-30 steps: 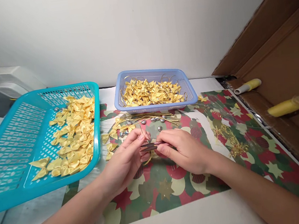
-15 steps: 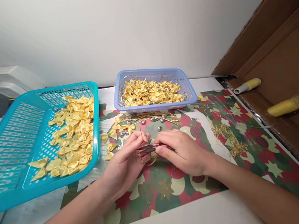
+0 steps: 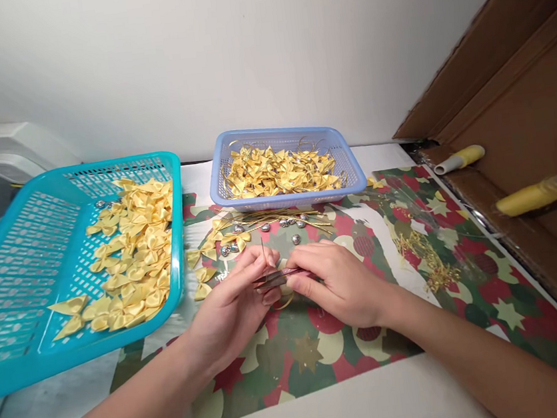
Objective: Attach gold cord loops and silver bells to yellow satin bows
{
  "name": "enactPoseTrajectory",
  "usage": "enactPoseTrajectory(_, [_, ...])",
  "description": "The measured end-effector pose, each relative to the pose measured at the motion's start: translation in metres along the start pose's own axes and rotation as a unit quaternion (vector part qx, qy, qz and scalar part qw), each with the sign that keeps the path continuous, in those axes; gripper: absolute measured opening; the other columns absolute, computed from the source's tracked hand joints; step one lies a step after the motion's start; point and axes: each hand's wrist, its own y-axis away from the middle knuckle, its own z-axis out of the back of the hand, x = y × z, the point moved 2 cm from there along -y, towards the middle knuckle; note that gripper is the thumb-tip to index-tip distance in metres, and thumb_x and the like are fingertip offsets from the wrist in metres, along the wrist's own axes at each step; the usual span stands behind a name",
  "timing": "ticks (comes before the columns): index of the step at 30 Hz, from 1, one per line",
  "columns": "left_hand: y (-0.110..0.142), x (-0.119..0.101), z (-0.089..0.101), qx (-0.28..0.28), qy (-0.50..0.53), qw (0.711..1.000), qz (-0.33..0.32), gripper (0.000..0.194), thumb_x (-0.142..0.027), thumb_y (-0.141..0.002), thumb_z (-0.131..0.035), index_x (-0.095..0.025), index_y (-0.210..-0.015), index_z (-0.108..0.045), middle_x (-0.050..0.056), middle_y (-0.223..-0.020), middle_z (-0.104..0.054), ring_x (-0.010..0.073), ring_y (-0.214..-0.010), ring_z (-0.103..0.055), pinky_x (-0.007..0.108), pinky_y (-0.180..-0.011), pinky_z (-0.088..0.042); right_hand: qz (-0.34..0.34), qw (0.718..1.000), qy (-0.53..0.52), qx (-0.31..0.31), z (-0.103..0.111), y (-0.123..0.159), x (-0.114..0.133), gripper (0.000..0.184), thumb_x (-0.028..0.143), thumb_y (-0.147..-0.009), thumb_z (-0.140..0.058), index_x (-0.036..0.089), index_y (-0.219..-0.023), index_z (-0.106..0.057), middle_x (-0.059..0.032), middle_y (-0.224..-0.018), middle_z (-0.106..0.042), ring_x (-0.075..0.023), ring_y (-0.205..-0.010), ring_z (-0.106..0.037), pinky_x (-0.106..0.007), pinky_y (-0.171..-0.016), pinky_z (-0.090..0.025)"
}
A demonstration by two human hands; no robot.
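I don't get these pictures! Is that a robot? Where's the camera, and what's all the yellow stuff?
There's no robot: it's a person working, with a camera on their head that looks forward and down. Their left hand pinches a thin strand. Their right hand holds a dark-bladed tool, perhaps small scissors, with its tips close to the left hand. The yellow things are ribbon bows. Many are in the teal basket, and more are in the blue basket. In front of the blue basket, silver bells and gold cords lie on a colourful patterned sheet.
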Motion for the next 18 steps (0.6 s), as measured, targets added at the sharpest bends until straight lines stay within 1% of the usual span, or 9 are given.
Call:
enactPoseTrajectory(5, [0.0,0.0,0.0,0.006,0.008,1.0,0.002,0.02,-0.029,-0.077,-0.074,-0.018,-0.072,-0.058,0.0,-0.084,-0.047,0.0122,-0.072,-0.045,0.022,-0.063,-0.046,0.002,1.0,-0.006,-0.01,0.001,-0.001,0.002,0.026,0.029,-0.097,-0.041,0.018,-0.075,-0.049,0.0017,-0.071,-0.055,-0.012,-0.065,-0.044,-0.027,-0.065,-0.027])
enactPoseTrajectory(8, [0.001,-0.001,0.0,0.013,0.024,1.0,0.004,0.021,-0.028,-0.077,-0.074,-0.018,-0.072,-0.057,0.0,-0.084,-0.046,0.0101,-0.066,-0.041,0.022,-0.062,-0.044,0.011,1.0,-0.006,0.006,0.008,0.0,-0.001,0.023,0.029,-0.096,-0.042,0.019,-0.076,-0.049,0.0021,-0.072,-0.055,-0.0118,-0.064,-0.043,-0.027,-0.066,-0.028])
enactPoseTrajectory(10, [0.001,-0.002,0.0,0.013,0.038,0.999,0.003,0.02,-0.027,-0.078,-0.074,-0.017,-0.072,-0.057,-0.001,-0.085,-0.047,0.0084,-0.062,-0.037,0.021,-0.06,-0.043,0.025,0.999,-0.024,0.01,0.015,0.001,-0.004,0.02,0.032,-0.092,-0.049,0.019,-0.077,-0.05,0.0027,-0.07,-0.053,-0.0116,-0.064,-0.043,-0.027,-0.066,-0.03])
enactPoseTrajectory(11, [0.001,-0.002,0.0,0.013,0.044,0.999,0.003,0.019,-0.026,-0.077,-0.074,-0.017,-0.073,-0.058,-0.001,-0.085,-0.047,0.0078,-0.06,-0.036,0.02,-0.058,-0.042,0.025,0.999,-0.043,0.001,0.018,0.001,-0.006,0.02,0.035,-0.088,-0.056,0.019,-0.077,-0.051,0.0031,-0.069,-0.052,-0.0112,-0.063,-0.042,-0.026,-0.064,-0.031])
enactPoseTrajectory(13, [0.001,-0.001,-0.001,0.012,0.045,0.999,0.004,0.018,-0.025,-0.076,-0.075,-0.018,-0.074,-0.059,-0.002,-0.083,-0.046,0.0072,-0.059,-0.034,0.019,-0.056,-0.04,-0.005,0.994,-0.102,-0.046,0.02,0.001,-0.01,0.023,0.036,-0.08,-0.066,0.019,-0.074,-0.052,0.0045,-0.065,-0.048,-0.0096,-0.059,-0.038,-0.024,-0.057,-0.03])
enactPoseTrajectory(15, [0.001,-0.001,-0.001,0.011,0.031,0.999,0.007,0.018,-0.026,-0.075,-0.076,-0.018,-0.074,-0.06,-0.002,-0.081,-0.046,0.0072,-0.058,-0.034,0.019,-0.055,-0.039,-0.064,0.977,-0.183,-0.087,0.015,0.001,-0.01,0.023,0.035,-0.075,-0.072,0.019,-0.073,-0.055,0.0067,-0.058,-0.041,-0.0076,-0.052,-0.032,-0.023,-0.05,-0.026])
enactPoseTrajectory(17, [0.001,0.001,-0.002,0.007,0.01,1.0,0.01,0.02,-0.029,-0.074,-0.077,-0.018,-0.074,-0.061,-0.002,-0.08,-0.047,0.0076,-0.059,-0.036,0.019,-0.056,-0.04,-0.113,0.954,-0.262,-0.094,0.003,0.002,-0.006,0.022,0.034,-0.072,-0.076,0.018,-0.076,-0.061,0.0084,-0.054,-0.036,-0.0064,-0.049,-0.026,-0.022,-0.047,-0.024])
enactPoseTrajectory(18, [0.001,0.001,-0.002,0.008,-0.001,1.0,0.009,0.021,-0.031,-0.073,-0.078,-0.019,-0.074,-0.061,-0.002,-0.08,-0.048,0.0083,-0.061,-0.04,0.019,-0.057,-0.041,-0.126,0.943,-0.294,-0.09,-0.004,0.002,-0.003,0.024,0.034,-0.069,-0.078,0.018,-0.078,-0.064,0.0086,-0.053,-0.035,-0.0064,-0.049,-0.026,-0.022,-0.047,-0.025])
